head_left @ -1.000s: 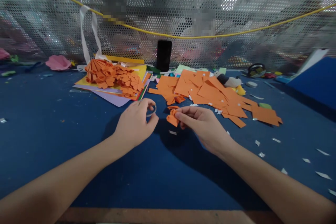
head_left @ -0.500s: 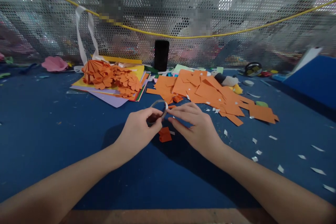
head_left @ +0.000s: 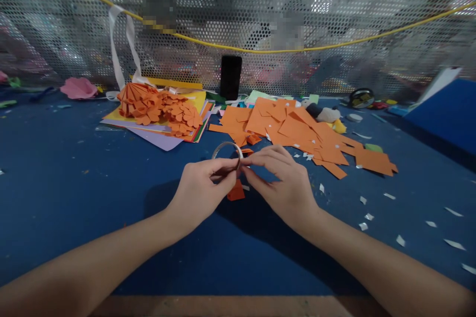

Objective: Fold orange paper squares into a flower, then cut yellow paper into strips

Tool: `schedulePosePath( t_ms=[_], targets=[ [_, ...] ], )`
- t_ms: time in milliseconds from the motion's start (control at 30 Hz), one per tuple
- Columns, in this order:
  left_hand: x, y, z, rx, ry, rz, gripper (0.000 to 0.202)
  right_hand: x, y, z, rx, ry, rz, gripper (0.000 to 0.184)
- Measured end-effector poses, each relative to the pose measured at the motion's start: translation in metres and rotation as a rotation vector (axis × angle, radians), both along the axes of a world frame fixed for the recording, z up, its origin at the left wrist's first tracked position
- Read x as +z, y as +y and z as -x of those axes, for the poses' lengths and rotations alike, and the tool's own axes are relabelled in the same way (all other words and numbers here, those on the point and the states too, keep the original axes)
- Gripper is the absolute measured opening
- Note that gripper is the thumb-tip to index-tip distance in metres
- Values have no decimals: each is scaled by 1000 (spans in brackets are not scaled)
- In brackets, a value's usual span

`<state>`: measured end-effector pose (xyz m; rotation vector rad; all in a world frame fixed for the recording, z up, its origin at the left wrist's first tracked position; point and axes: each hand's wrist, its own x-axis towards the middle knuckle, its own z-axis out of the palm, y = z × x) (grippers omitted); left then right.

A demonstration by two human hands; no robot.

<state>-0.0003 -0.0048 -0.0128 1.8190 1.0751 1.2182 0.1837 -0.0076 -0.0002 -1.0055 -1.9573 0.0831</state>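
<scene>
A thin roll of tape [head_left: 227, 144] with a pale edge stands upright above the blue table, held in my left hand [head_left: 203, 190] between thumb and fingers. My right hand [head_left: 284, 178] meets it from the other side, its thumb and fingertips pinched together at the roll's right edge; whether a loose tape end is between them is too small to see. Below the hands lies a small folded orange paper piece [head_left: 236, 191], partly covered by my left fingers. Another orange folded bit [head_left: 245, 152] is just behind the roll.
Orange paper flowers [head_left: 159, 109] rest on stacked coloured sheets [head_left: 167, 141] at the back left. Cut orange paper [head_left: 297, 126] spreads behind my right hand. White scraps [head_left: 369, 216] dot the right side. A black phone [head_left: 230, 78] leans on the perforated metal screen [head_left: 253, 25].
The roll has turned and shifted slightly right in my left hand. The fingertips of both hands have come together at its right edge, where a small gap was before.
</scene>
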Motion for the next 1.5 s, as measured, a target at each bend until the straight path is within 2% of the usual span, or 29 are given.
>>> schedulePosePath(
  t_ms=[167, 267, 400, 533, 800, 967, 1133, 1300, 1433, 1500],
  targets=[
    [-3, -1, 2, 17, 61, -113, 21, 1, 2, 0, 36, 46, 111, 14],
    [-2, -1, 2, 37, 85, -149, 23, 0, 3, -1, 47, 52, 114, 15],
    [1, -2, 1, 58, 36, -130, 24, -1, 2, -2, 12, 35, -9, 16],
    [2, -3, 1, 60, 37, -126, 23, -1, 1, -2, 34, -22, -163, 20],
    [5, -4, 0, 116, 81, -179, 21, 3, 1, 0, 21, -42, -197, 8],
    [10, -5, 3, 139, 87, -169, 21, 2, 1, -3, 77, -143, -272, 12],
    [11, -5, 3, 116, 96, -197, 21, 2, 5, -9, 96, -294, -414, 17],
    [12, -2, 5, 108, 92, -200, 20, 6, 9, -13, 153, -331, -480, 20],
    [11, 16, 14, 267, 121, -187, 18, 9, 6, -14, 306, -358, -496, 17],
    [8, 27, 21, 335, 257, -217, 21, 7, 6, -14, 305, -304, -416, 21]
  ],
)
